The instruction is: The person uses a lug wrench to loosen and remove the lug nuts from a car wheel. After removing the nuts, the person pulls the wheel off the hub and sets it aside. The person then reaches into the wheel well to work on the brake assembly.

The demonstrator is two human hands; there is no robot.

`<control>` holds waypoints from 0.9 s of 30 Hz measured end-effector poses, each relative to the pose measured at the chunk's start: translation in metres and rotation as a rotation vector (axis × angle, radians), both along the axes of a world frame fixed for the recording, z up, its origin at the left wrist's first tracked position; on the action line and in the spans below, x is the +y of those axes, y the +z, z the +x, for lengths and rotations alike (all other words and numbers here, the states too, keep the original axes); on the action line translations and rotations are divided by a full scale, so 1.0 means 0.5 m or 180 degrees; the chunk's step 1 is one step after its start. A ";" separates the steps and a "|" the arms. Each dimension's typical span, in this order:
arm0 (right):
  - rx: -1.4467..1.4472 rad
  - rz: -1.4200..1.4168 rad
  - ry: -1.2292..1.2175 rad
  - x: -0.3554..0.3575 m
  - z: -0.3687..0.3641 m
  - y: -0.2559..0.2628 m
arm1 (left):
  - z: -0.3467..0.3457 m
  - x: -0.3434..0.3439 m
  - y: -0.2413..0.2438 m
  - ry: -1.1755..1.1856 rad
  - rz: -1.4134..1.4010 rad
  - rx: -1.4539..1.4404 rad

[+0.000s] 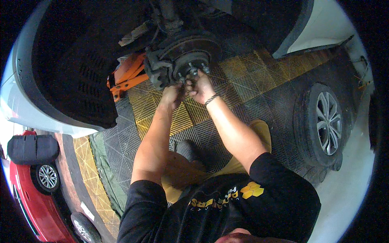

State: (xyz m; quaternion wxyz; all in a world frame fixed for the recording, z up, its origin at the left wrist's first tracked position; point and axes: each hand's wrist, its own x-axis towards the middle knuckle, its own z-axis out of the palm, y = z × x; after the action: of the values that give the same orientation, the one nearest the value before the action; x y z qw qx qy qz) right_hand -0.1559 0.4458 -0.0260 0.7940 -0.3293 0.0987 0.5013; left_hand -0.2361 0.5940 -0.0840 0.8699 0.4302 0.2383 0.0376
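Note:
Both hands meet at the wheel hub [186, 65] of a raised car, in an open wheel arch. My left hand [173, 94] is at the hub's lower edge, fingers curled close to a wheel stud [181, 76]. Just right of it, my right hand [201, 88] has its fingers bent, with one fingertip up against the studs. Shiny metal pieces sit on the right-hand studs [206, 69]. What lies between the fingers is too small and shaded to make out. Behind the hub is the brake disc [209, 45], with the brake caliper [158, 73] on its left.
An orange metal stand or lift part [127, 80] is under the car, left of the caliper. On the right a wheel with tyre [326, 124] stands on the grid-tile floor [261, 68]. Farther left are a red car [36, 194], a dark pad [33, 149] and another wheel [83, 227].

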 end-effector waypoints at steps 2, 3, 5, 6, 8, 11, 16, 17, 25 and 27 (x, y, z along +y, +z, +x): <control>0.0051 -0.0034 -0.0241 -0.001 0.010 -0.020 | 0.007 -0.031 0.032 -0.0004 -0.0180 0.0098; 0.0079 0.0012 -0.0318 0.005 0.014 -0.022 | 0.006 -0.031 0.037 -0.0050 -0.0206 0.0064; 0.0154 0.0057 -0.0419 0.013 0.019 -0.027 | 0.004 -0.030 0.049 -0.0147 -0.0261 -0.0005; 0.0208 0.0054 -0.0436 0.017 0.018 -0.023 | 0.002 -0.034 0.058 -0.0150 -0.0392 -0.0048; 0.0133 0.0044 -0.0414 0.013 0.015 -0.018 | 0.000 -0.047 0.073 -0.0163 -0.0659 -0.0136; -0.0010 0.0138 -0.0235 0.008 0.005 -0.002 | -0.006 -0.039 0.068 -0.0169 -0.0654 -0.0099; 0.0173 0.0201 -0.0018 0.004 -0.001 0.001 | -0.005 -0.048 0.072 -0.0045 -0.0582 -0.0216; 0.0031 0.0138 -0.0043 0.001 -0.001 0.003 | -0.006 -0.050 0.073 0.0001 -0.0462 -0.0190; -0.0217 -0.0051 -0.0115 0.001 -0.012 0.007 | -0.001 -0.056 0.071 0.0019 -0.0423 -0.0122; -0.0428 -0.0214 -0.0133 -0.003 -0.007 0.008 | 0.003 -0.054 0.059 0.0040 -0.0099 -0.0026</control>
State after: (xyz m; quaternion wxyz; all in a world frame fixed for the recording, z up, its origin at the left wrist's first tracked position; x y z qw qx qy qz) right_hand -0.1595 0.4444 -0.0221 0.7976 -0.3866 0.0688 0.4578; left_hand -0.2344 0.5672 -0.0543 0.8772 0.4149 0.2381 0.0411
